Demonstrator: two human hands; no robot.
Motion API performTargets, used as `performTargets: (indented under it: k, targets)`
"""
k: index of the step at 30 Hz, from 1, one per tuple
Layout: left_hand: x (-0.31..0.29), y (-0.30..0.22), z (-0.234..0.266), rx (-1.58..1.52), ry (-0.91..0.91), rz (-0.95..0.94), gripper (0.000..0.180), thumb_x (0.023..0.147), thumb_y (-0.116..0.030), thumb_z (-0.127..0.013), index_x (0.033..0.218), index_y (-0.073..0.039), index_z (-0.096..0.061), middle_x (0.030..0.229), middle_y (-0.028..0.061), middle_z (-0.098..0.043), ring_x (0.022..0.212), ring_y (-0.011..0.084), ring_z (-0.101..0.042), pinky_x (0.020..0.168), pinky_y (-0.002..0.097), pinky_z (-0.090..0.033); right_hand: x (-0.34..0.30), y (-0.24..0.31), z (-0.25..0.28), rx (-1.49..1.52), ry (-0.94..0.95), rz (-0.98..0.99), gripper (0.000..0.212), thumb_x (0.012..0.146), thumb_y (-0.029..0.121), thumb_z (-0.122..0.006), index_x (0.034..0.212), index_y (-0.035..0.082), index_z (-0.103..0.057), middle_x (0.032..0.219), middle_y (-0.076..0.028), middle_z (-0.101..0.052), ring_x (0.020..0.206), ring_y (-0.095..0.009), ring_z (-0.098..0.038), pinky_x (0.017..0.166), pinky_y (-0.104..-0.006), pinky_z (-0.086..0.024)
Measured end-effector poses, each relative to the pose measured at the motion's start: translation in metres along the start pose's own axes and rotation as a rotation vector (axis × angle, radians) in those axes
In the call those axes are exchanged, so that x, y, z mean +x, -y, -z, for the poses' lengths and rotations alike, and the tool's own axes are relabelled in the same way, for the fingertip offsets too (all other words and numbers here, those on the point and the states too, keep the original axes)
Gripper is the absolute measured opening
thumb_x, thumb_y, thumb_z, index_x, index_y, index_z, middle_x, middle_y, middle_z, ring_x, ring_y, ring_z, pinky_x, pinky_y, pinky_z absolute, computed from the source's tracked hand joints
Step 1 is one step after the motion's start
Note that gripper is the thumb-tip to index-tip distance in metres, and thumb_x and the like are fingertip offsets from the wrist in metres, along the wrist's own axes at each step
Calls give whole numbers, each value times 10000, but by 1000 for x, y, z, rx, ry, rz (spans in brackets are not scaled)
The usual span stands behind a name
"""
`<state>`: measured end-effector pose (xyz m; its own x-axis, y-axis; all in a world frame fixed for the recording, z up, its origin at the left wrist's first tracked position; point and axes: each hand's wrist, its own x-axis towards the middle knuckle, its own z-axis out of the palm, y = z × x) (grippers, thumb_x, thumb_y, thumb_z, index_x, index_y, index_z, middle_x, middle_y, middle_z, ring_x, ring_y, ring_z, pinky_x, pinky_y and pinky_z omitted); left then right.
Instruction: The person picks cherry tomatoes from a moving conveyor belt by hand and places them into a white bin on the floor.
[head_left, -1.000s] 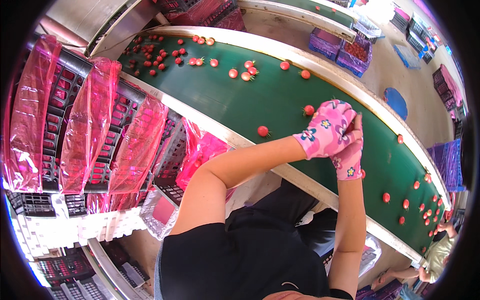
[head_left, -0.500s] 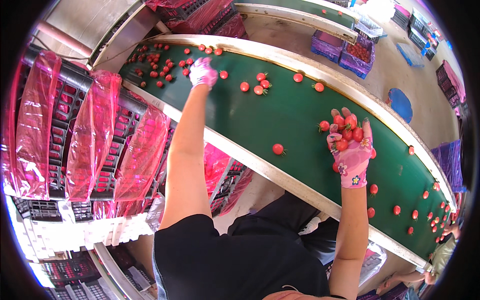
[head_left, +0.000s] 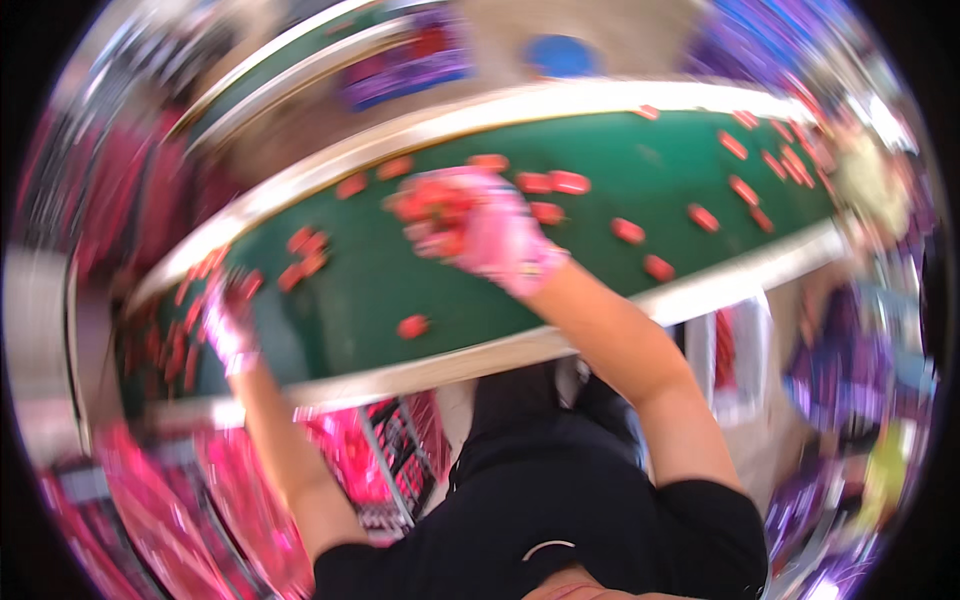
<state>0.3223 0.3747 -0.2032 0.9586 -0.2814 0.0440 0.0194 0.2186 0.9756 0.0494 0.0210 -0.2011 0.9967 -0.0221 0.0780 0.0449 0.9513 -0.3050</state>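
My right hand (head_left: 505, 232), in a pink patterned glove, holds several red cherry tomatoes (head_left: 436, 205) in its palm over a green conveyor belt (head_left: 365, 285). To the left, my left hand (head_left: 230, 328), gloved in pink too, is at the belt's left part among loose tomatoes. Motion smears its fingers, and whether it grips one does not show. Between the hands lie a small cluster of tomatoes (head_left: 305, 255) and a single tomato (head_left: 412, 326) closer to me. More tomatoes (head_left: 628, 231) are scattered to the right.
A pale rail (head_left: 480, 372) edges the belt's near side. Below it are a black crate with pink lining (head_left: 395, 455) and a white bin (head_left: 755, 375). A person (head_left: 872, 185) is at the right end. Beyond the belt are a purple-lined crate (head_left: 405, 78) and a blue round object (head_left: 560, 56).
The view has swung round to the right and is blurred, so the belt now runs more level. My right hand still holds its tomatoes; my left hand remains among those at the left.
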Motion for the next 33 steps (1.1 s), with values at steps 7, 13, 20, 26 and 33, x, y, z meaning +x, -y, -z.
performTargets:
  k: [7, 13, 20, 26, 33]
  targets:
    - [-77, 18, -91, 53, 600, 45, 302, 968, -179, -530, 1223, -18, -544, 1145, 88, -606, 1025, 199, -590, 924, 363, -475, -187, 29, -53, 135, 46, 349, 235, 895, 205, -564, 987, -1, -629, 1128, -195, -609, 725, -169, -545, 562, -248, -447]
    - [-153, 7, -196, 432, 716, 41, 250, 811, -57, -584, 1060, -40, -590, 1000, 50, -585, 918, 165, -574, 856, 292, -469, -425, 13, 39, -81, -640, 845, 358, 901, 277, -558, 1125, 1, -598, 1192, -221, -578, 851, -242, -614, 667, -325, -523]
    - [-260, 31, -348, 444, 1259, -276, 373, 753, 10, -752, 1086, -31, -590, 1061, 64, -605, 943, 173, -596, 865, 315, -495, -536, 10, 129, -257, -1625, 1095, 611, 898, 424, -667, 1357, 94, -434, 1328, -128, -537, 1190, -232, -567, 870, -398, -528]
    - [-400, 92, -478, 802, 1565, -1020, 332, 720, -179, -739, 995, -41, -612, 1066, 159, -617, 1025, 349, -584, 925, 464, -457, -426, -23, 45, -161, -710, 935, 554, 980, 237, -569, 1472, 89, -362, 1305, -82, -513, 968, -209, -612, 816, -371, -525]
    - [-413, 72, -490, 790, 1597, -922, 567, 790, -227, -734, 1286, -34, -539, 1315, 161, -532, 1288, 367, -454, 1080, 481, -358, -441, 56, 174, 165, -1069, 1173, 148, 972, 168, -540, 1101, 97, -545, 892, -57, -592, 767, -175, -581, 688, -299, -502]
